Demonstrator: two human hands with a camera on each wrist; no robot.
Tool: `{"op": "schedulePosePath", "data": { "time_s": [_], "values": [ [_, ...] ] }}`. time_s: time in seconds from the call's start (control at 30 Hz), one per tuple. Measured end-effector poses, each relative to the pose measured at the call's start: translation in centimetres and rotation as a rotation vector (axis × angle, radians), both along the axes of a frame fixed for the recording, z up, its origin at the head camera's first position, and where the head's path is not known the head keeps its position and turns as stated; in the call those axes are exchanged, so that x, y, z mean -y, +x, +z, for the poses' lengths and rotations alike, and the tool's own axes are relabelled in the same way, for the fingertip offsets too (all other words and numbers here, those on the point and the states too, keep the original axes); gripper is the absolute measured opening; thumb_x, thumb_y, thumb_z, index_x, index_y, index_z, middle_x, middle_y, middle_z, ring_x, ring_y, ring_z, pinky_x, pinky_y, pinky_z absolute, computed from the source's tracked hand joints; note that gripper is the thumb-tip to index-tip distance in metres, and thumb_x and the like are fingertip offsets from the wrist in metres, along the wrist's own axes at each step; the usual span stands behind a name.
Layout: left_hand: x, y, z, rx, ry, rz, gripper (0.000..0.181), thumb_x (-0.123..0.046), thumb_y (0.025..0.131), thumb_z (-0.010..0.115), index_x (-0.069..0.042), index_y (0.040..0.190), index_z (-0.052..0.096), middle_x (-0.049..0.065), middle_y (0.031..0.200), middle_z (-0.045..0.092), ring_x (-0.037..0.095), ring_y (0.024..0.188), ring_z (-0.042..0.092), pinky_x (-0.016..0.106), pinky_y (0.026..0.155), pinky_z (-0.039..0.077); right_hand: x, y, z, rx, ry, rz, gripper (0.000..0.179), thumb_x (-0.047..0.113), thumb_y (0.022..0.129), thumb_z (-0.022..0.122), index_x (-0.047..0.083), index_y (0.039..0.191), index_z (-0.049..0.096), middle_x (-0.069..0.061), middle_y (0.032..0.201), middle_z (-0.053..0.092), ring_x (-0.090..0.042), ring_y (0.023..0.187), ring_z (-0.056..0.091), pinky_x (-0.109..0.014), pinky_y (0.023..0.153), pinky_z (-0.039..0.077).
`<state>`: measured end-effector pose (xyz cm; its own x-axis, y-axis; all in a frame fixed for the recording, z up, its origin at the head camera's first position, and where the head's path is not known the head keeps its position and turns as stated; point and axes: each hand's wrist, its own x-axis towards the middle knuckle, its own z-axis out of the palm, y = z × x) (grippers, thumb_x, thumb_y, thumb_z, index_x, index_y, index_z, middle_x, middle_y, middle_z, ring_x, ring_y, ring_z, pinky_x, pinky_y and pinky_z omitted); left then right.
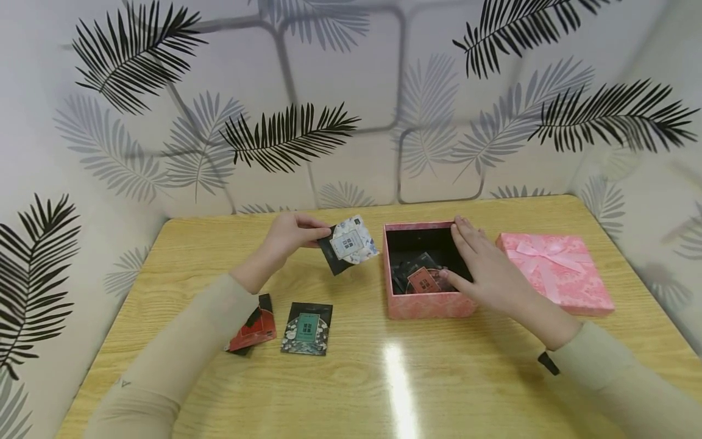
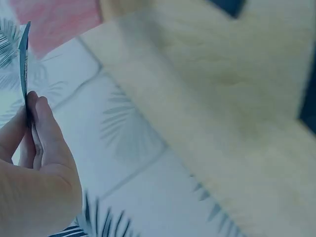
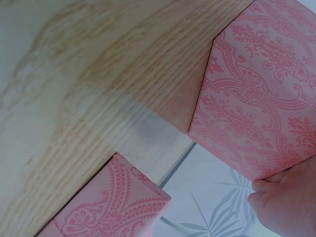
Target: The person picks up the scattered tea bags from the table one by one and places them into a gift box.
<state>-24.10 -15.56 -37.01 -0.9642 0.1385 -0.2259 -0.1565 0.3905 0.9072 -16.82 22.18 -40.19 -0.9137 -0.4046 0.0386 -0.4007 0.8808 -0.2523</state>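
Between thumb and fingers, my left hand [image 1: 289,236] pinches a flat sachet [image 1: 351,245] with a black part and a blue-and-white floral part, raised just left of the box. Edge-on, the same sachet [image 2: 23,69] appears in the left wrist view. The pink patterned gift box [image 1: 430,306] stands with its top off and a black interior. Several dark sachets [image 1: 425,280] lie inside, one with a reddish label. My right hand [image 1: 488,268] rests on the box's right rim, fingers extended along it and thumb over the opening. Its fingers [image 3: 261,186] touch the patterned wall's edge.
A pink lid [image 1: 573,277] with a ribbon bow lies right of the box. On the table [image 1: 351,390], left of the box, are a black sachet with a green label [image 1: 307,329] and a red-and-black sachet [image 1: 258,329], partly behind the left sleeve. A patterned wall stands behind.
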Motion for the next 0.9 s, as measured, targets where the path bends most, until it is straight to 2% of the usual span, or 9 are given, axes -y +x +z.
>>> {"op": "schedulePosePath", "data": {
  "time_s": [0.1,0.17,0.37,0.57,0.77,0.83,0.9],
  "values": [
    [-0.6,-0.2,1.4,-0.032,0.005,-0.017,0.027,-0.009,0.101,0.073,0.008,0.122,0.075,0.018,0.117,0.076,0.002,0.072,0.071,0.032,0.086,0.066,0.0,-0.1,0.1,0.005,0.002,0.001,0.096,0.056,0.106,0.058,0.0,0.169,0.013,-0.021,0.178,0.011,-0.046,0.163,0.017,-0.075,0.127,0.016],
    [-1.1,-0.3,2.1,-0.046,0.007,-0.03,0.027,-0.009,0.102,0.072,0.008,0.123,0.075,0.018,0.118,0.075,0.002,0.074,0.071,0.033,0.088,0.066,-0.1,-0.2,0.1,0.003,0.006,0.004,0.096,0.056,0.106,0.058,0.001,0.169,0.012,-0.021,0.178,0.011,-0.046,0.163,0.017,-0.074,0.128,0.016],
    [-3.4,-0.6,3.3,-0.032,0.029,-0.052,0.026,-0.006,0.101,0.073,0.008,0.122,0.076,0.024,0.125,0.073,0.003,0.073,0.071,0.038,0.091,0.065,-0.2,-0.3,-0.1,-0.001,0.013,0.01,0.097,0.058,0.105,0.057,-0.001,0.169,0.013,-0.022,0.178,0.012,-0.047,0.163,0.017,-0.069,0.13,0.019],
    [-5.7,-0.7,3.5,-0.037,0.029,-0.094,0.023,-0.002,0.099,0.075,0.009,0.119,0.077,0.026,0.124,0.075,0.006,0.071,0.071,0.031,0.083,0.067,-0.2,-0.2,-0.1,-0.018,0.008,0.013,0.097,0.058,0.105,0.057,-0.002,0.168,0.015,-0.023,0.178,0.013,-0.047,0.163,0.018,-0.068,0.13,0.02],
    [-8.3,-0.9,3.3,-0.026,-0.027,-0.162,0.019,-0.004,0.099,0.075,0.004,0.115,0.08,0.022,0.122,0.077,0.028,0.092,0.079,0.032,0.082,0.067,-0.1,-0.3,-0.2,-0.034,0.008,0.015,0.096,0.056,0.105,0.059,-0.003,0.168,0.017,-0.022,0.177,0.014,-0.044,0.164,0.018,-0.068,0.129,0.022],
    [-9.2,-0.9,3.1,-0.034,-0.046,-0.188,0.017,-0.005,0.098,0.076,0.003,0.113,0.081,0.021,0.121,0.078,0.03,0.094,0.08,0.032,0.081,0.067,-0.1,-0.3,-0.2,-0.036,0.008,0.018,0.096,0.056,0.105,0.059,-0.003,0.168,0.017,-0.023,0.177,0.014,-0.043,0.164,0.018,-0.066,0.13,0.022],
    [-9.9,-0.9,2.8,-0.057,-0.065,-0.224,0.017,-0.004,0.098,0.077,0.004,0.112,0.081,0.022,0.118,0.079,0.028,0.09,0.08,0.032,0.08,0.067,-0.1,-0.3,-0.3,-0.041,0.005,0.02,0.095,0.054,0.105,0.06,-0.004,0.168,0.018,-0.023,0.177,0.015,-0.042,0.164,0.018,-0.066,0.13,0.023]
  ]
}}
